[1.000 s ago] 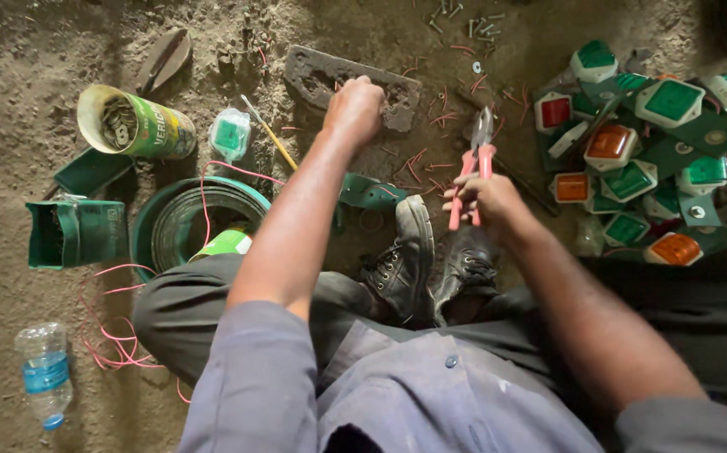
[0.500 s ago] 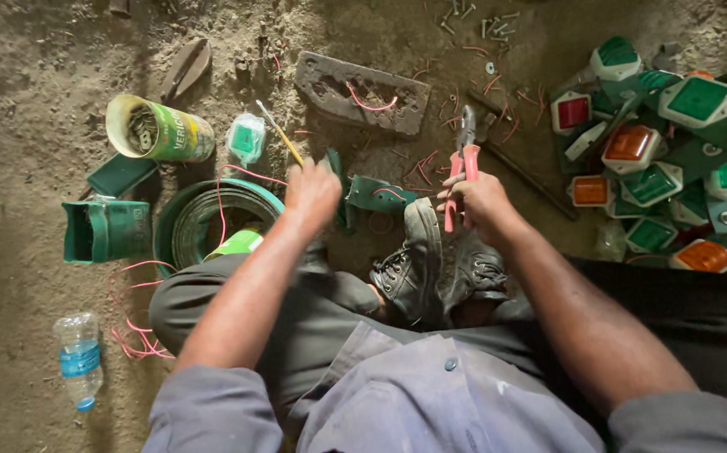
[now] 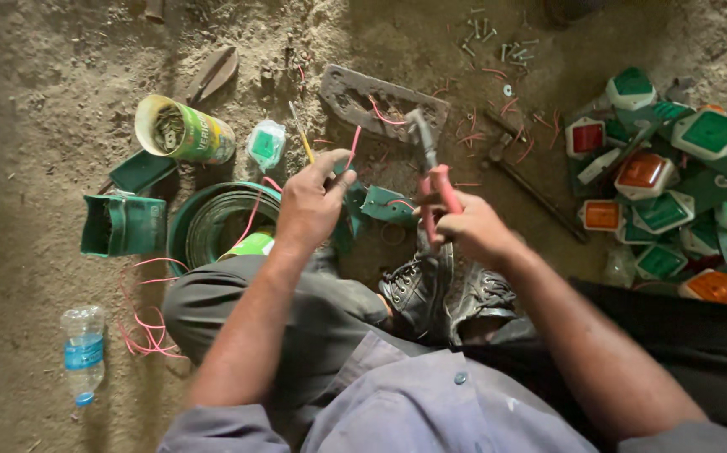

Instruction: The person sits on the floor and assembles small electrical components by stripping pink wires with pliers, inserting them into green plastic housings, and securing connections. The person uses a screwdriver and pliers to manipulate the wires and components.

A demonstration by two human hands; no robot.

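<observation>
Right hand point(image 3: 468, 225) is closed tight around red-handled pliers point(image 3: 432, 172), and left hand point(image 3: 310, 205) pinches a thin pink wire point(image 3: 351, 144) just above a green metal piece point(image 3: 387, 205). Both are over the dirt floor point(image 3: 36, 101), beside black shoes point(image 3: 443, 289). Green and orange lamps point(image 3: 674, 184) lie piled to the right.

Dirt-floor workshop: scattered screws point(image 3: 497, 38), wire scraps point(image 3: 149, 331).

Grey-blue buttoned shirt point(image 3: 430, 411), short sleeves — dark trousers point(image 3: 296, 310), black laced shoes point(image 3: 418, 289)
</observation>
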